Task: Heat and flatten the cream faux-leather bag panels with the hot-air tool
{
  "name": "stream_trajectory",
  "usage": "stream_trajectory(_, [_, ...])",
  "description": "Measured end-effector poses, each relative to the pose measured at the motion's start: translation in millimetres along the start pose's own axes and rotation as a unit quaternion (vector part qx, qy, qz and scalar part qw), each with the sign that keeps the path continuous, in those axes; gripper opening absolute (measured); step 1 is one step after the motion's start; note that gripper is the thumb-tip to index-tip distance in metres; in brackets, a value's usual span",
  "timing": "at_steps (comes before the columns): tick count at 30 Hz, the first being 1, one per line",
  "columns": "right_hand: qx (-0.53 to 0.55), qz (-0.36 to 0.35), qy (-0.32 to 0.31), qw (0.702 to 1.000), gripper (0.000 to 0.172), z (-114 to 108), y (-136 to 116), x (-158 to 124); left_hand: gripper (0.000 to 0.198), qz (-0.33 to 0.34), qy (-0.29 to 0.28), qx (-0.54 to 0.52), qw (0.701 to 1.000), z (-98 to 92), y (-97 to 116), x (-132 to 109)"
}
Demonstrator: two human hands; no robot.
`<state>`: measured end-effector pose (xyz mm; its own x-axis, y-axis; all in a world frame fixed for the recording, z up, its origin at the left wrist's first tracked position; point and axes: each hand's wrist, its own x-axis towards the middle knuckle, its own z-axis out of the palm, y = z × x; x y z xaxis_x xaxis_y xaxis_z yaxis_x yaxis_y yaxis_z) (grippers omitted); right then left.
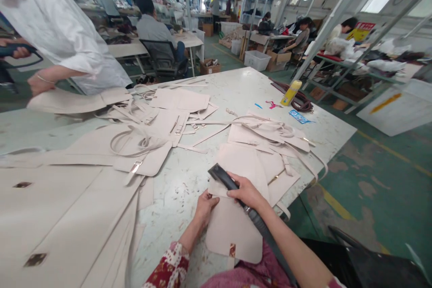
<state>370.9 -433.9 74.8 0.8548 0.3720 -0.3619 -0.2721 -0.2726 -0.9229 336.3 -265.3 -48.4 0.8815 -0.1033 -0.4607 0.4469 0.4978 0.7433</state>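
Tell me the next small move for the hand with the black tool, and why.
I'd probably bring the head of the black handheld tool to the beige panel's edge beside the left hand, clear of it: the right hand grips the tool, its head appears near that edge, and the left hand pinches there.

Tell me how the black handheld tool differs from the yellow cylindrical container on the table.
The black elongated handheld tool is gripped in the right hand; the yellow cylindrical container sits on the pale tabletop, touched by no hand. The tool trails a dark hose-like line; the container shows none. The tool is black, the container yellow. Both are longer than wide.
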Motion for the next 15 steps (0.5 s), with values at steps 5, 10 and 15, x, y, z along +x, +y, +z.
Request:
stream_trajectory(5, [-0.004, 0.017, 0.005, 1.0, 0.07, -27, -6, -41, 0.044, 0.001, -0.033, -0.023, 0.999, -10.9, 5, -7])
stream_trajectory(10, [0.029, 0.034, -0.035, 0.998, 0.072, -13, 9, -68, 0.033, -0.023, -0.017, -0.087, 0.996, -31.4, 25, -5])
stream_trajectory(15, [0.012, 0.025, -0.058, 0.998, 0.074, 17, 15, -51, 0.043, -0.094, -0.036, -0.098, 0.99, -34.9, 45, 5])
